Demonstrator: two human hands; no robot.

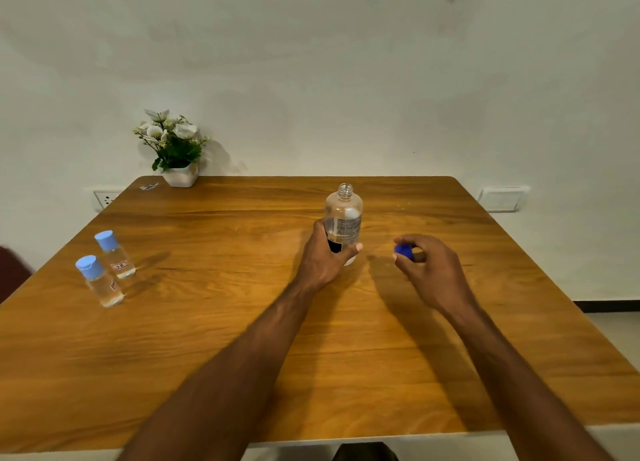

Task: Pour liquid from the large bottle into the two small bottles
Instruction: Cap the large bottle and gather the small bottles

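Note:
The large clear bottle (344, 214) stands upright on the wooden table (242, 322), right of centre, with its neck uncapped. My left hand (325, 252) grips its lower body. My right hand (429, 270) hovers to the right of it and pinches the dark blue cap (403, 251) in its fingertips. Two small clear bottles with light blue caps stand at the table's left: one nearer me (99, 282), one just behind it (116, 255). Both are closed and upright.
A white pot of artificial flowers (175, 148) stands at the table's back left edge against the wall. A small sticker (149, 186) lies beside it. Wall sockets sit left (105, 197) and right (502, 199) of the table.

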